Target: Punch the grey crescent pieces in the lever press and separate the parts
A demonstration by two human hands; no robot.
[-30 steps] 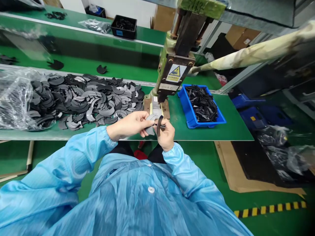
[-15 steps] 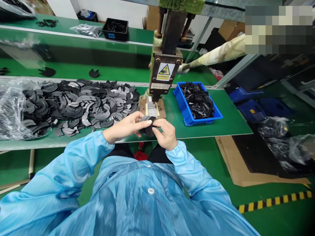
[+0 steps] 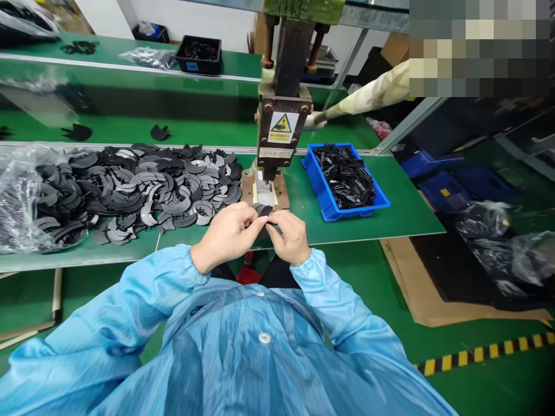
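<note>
Between my fingertips, just in front of the press, is a dark curved piece (image 3: 262,209). My left hand (image 3: 229,232) pinches it from the left, thumb and fingers together, and covers part of it. On the other side my right hand (image 3: 288,234) grips it with thumb and forefinger, the other fingers curled. The press (image 3: 282,130), with a yellow warning label, stands right behind, its ram above a metal base (image 3: 280,190). A large pile of curved black pieces (image 3: 147,185) lies on the green table to the left.
A blue bin (image 3: 330,211) of thin black parts stands right of the press. Clear plastic (image 3: 21,196) lies at the pile's left end. Farther back are a black bin (image 3: 199,65) and two loose black pieces (image 3: 159,133). A pale hose (image 3: 368,92) runs right from the press.
My left hand has turned and closed its thumb and fingers more on the piece. The piece now lies flatter and shows less. The view has shifted slightly.
</note>
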